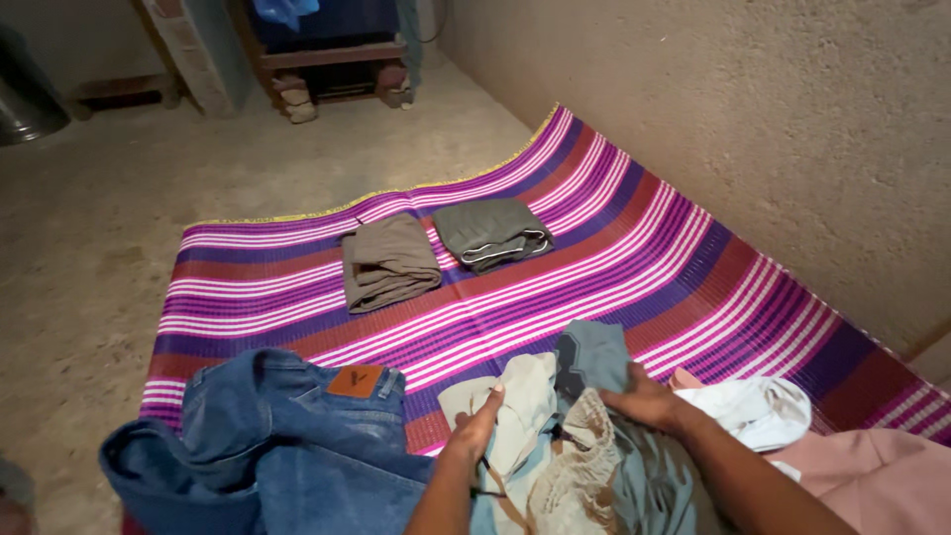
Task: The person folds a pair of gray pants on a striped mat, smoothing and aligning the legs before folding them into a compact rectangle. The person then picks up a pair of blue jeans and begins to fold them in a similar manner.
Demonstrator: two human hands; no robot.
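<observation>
nearest the camera, the left hand [479, 421] pinches a beige garment [515, 416] with its fingers closed on the cloth, and the right hand [649, 401] presses flat, fingers spread, on a grey-blue garment [594, 362] in the same heap at the mat's near edge. blue jeans [277, 436] lie to the left, white and pink cloth [783, 416] to the right. farther off on the striped mat [644, 258] lie two folded pieces, brown [388, 263] and dark green [492, 233].
</observation>
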